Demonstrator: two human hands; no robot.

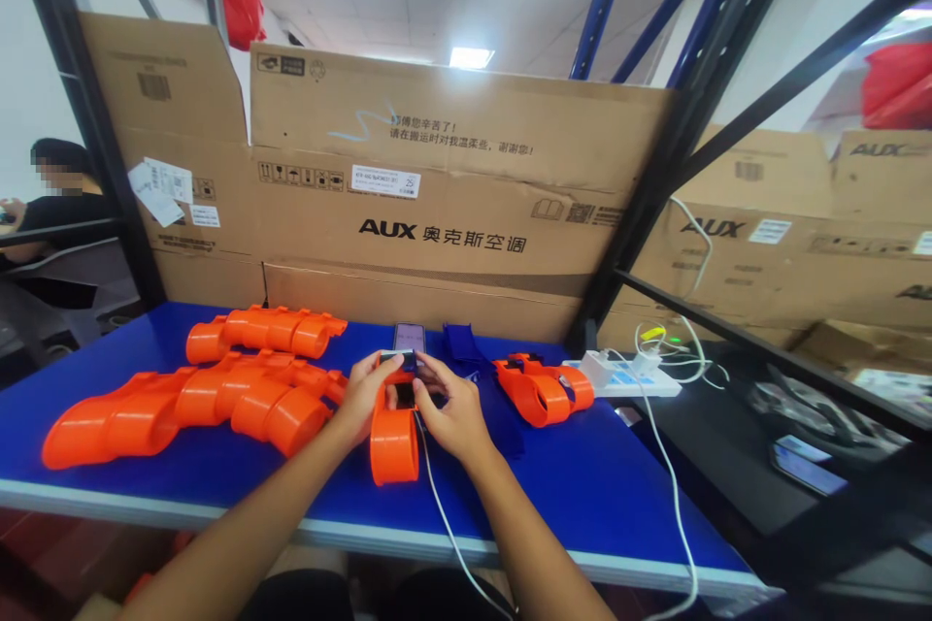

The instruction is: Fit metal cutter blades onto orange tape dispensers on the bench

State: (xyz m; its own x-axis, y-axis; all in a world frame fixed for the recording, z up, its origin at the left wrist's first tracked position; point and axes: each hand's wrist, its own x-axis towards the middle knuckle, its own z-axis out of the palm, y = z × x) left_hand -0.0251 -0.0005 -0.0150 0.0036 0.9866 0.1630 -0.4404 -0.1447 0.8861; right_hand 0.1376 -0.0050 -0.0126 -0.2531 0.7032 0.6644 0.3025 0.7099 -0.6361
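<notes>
My left hand (366, 393) is closed around the side of an orange plastic band (394, 451), which curls into a loop below my fingers. My right hand (452, 409) grips the other side, its fingers at a small black part (408, 362) at the top of the band. A second dark piece (405, 396) sits lower on it, between my hands. A white cable (444, 514) runs down from near the band, by my right hand; where its end meets the band is hidden. Just behind my fingers, a phone (409, 338) lies on the blue table (240, 485).
Rows of nested orange bands (218, 398) lie on the left. More orange bands (546, 393) with dark parts lie right, beside dark blue pieces (466, 344). A white power strip (641, 378) with cables is at the right edge. Cardboard (437, 184) walls the back. A person (62, 204) sits far left.
</notes>
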